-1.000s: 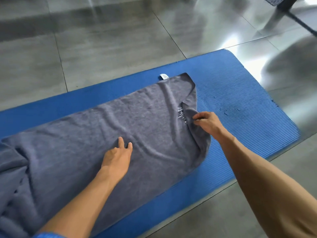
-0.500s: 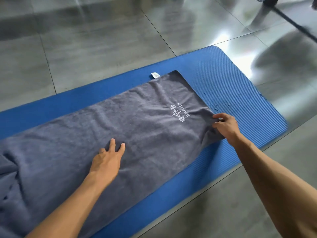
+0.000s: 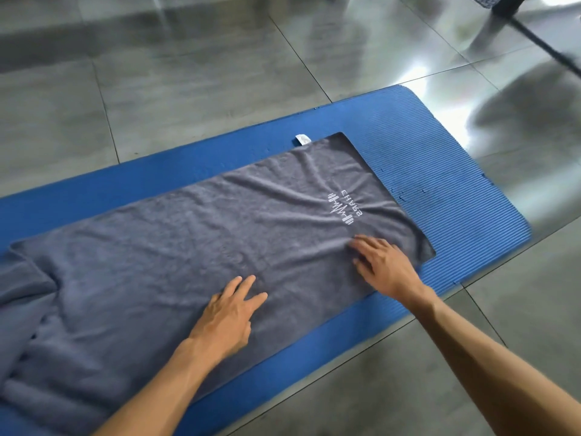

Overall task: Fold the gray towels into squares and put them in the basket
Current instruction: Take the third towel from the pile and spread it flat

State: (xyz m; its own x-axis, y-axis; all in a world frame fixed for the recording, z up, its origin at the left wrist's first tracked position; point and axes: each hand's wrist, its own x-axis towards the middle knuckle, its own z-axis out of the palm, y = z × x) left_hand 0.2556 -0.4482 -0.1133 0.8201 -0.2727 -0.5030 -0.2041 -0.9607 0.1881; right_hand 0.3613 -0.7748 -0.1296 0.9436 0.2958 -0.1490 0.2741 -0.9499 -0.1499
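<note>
The gray towel (image 3: 188, 262) lies spread lengthwise on the blue mat (image 3: 440, 171), bunched at its left end. Both the left hand (image 3: 228, 316) and right hand (image 3: 385, 265) press flat on it, fingers spread, pinching nothing. It looks soft, limp and light, so the corners by the mat's right end seem the best hold.

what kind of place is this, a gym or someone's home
Probably a gym or workout room, though a home is possible. A blue ribbed exercise mat lies on a glossy gray tile floor, and the gray towel bears a barbell logo.
</note>
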